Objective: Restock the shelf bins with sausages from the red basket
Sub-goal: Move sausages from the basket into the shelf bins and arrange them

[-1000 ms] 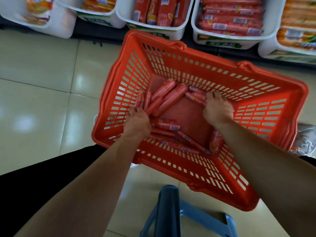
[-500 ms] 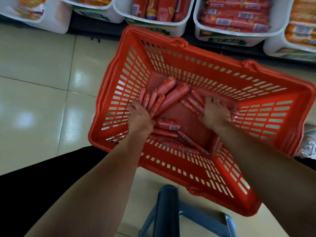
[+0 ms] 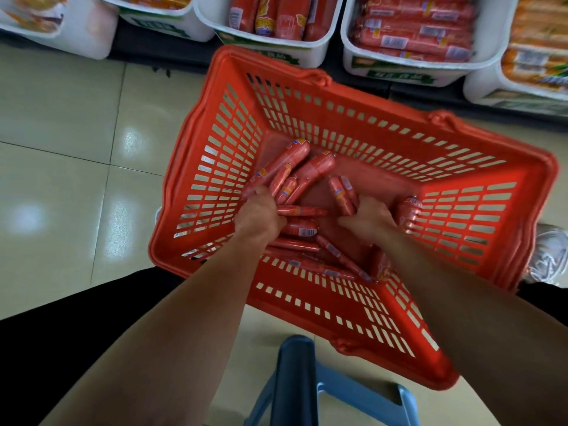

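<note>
The red basket (image 3: 362, 124) stands on the floor below me with several red-wrapped sausages on its bottom. My left hand (image 3: 261, 212) is down inside it, fingers curled round a bunch of sausages (image 3: 289, 170) that fan out toward the far left corner. My right hand (image 3: 370, 215) grips a few shorter sausages (image 3: 342, 192) near the middle of the basket floor. More sausages (image 3: 299, 230) lie loose between and beneath my wrists. One fat sausage (image 3: 408, 212) leans against the right wall.
White shelf bins line the top: one (image 3: 270, 47) holds upright red sausages, another (image 3: 408, 64) holds stacked red packs, and one at far right (image 3: 504, 90) holds orange packs. A blue stool (image 3: 295, 379) stands at my feet. Glossy tiled floor (image 3: 76, 149) lies to the left.
Both hands have closed round sausages and drawn them together toward the basket's middle. The right hand has moved nearer and leftward. The view has shifted, so the basket sits lower right.
</note>
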{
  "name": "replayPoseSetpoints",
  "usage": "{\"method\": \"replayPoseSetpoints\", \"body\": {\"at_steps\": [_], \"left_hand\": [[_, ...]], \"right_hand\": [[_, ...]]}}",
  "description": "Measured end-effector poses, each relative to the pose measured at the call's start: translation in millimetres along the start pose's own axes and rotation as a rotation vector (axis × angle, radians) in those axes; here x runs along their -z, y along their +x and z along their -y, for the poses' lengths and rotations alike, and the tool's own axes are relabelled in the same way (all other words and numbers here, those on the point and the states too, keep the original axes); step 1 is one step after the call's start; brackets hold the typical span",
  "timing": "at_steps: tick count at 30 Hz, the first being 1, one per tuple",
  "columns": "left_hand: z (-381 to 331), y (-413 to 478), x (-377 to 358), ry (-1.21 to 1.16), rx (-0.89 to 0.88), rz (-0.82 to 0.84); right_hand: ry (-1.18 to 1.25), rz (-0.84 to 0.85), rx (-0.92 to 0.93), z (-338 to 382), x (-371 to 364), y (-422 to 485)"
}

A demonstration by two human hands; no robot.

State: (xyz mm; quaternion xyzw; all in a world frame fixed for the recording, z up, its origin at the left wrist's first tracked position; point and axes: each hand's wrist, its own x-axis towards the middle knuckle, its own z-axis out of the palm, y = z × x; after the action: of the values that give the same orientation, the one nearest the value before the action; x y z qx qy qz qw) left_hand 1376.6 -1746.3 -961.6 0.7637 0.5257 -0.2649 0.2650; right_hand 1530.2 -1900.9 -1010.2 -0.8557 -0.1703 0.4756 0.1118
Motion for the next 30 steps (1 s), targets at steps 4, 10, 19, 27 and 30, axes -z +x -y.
{"method": "replayPoseSetpoints", "body": {"at_steps": [4,10,19,27,30], "left_hand": [[-6,-7,2,-0.043,-0.067,0.077],[-6,-13,8,-0.29,-0.201,0.154],[6,-2,7,-0.399,-0.223,0.257],[5,-4,23,-0.515,-0.194,0.227],[0,-14,32,-0.532,-0.228,0.209]], "right_hand": [[0.22,0.045,0.009,6,5,-4],[0.324,0.034,0.094,19,-3,-20],[0.066,-0.081,0.198,30,5,-22],[-0.046,-0.118,0.106,12,31,-22],[0.192,-0.014,0.097,6,42,-30]]}}
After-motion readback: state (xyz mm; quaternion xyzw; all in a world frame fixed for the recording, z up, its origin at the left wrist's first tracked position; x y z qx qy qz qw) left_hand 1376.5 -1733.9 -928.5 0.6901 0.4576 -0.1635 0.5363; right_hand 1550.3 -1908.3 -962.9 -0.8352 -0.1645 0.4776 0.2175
